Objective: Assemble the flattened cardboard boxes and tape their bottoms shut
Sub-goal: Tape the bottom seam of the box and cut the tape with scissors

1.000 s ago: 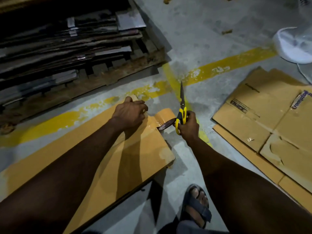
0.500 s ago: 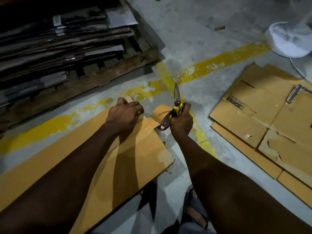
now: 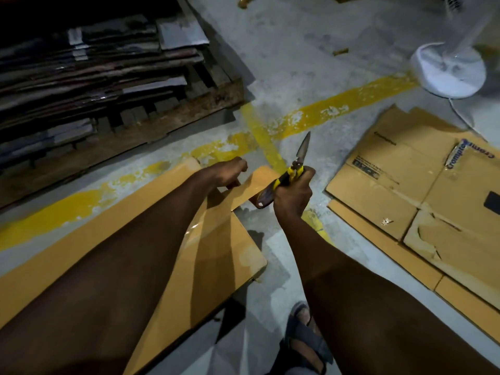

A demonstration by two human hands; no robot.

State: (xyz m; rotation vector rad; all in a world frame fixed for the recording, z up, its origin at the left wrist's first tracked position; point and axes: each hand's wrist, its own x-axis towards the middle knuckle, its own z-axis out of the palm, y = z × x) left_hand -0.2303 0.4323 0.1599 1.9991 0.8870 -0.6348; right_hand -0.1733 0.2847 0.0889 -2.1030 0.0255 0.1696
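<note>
A tan cardboard box (image 3: 216,255) lies in front of me with a glossy band of tape along its top. My left hand (image 3: 224,174) is curled at the box's far end, where a strip of brown tape (image 3: 257,182) leaves the edge. The strip runs to a dark rounded thing (image 3: 263,198), apparently the tape roll, held low in my right hand (image 3: 293,196). That hand also grips yellow-handled scissors (image 3: 299,158), blades shut and pointing up and away, just right of the strip.
A wooden pallet (image 3: 151,125) stacked with flat cardboard sits at upper left. Flattened printed boxes (image 3: 422,185) cover the floor on the right. A white fan base (image 3: 449,69) stands at upper right with its cord trailing. My sandalled foot (image 3: 305,336) is below; yellow lines cross the floor.
The scissor blades have gone from wide apart to shut and now tilt to the right. My left hand has curled tighter at the box's far end. The view has shifted slightly.
</note>
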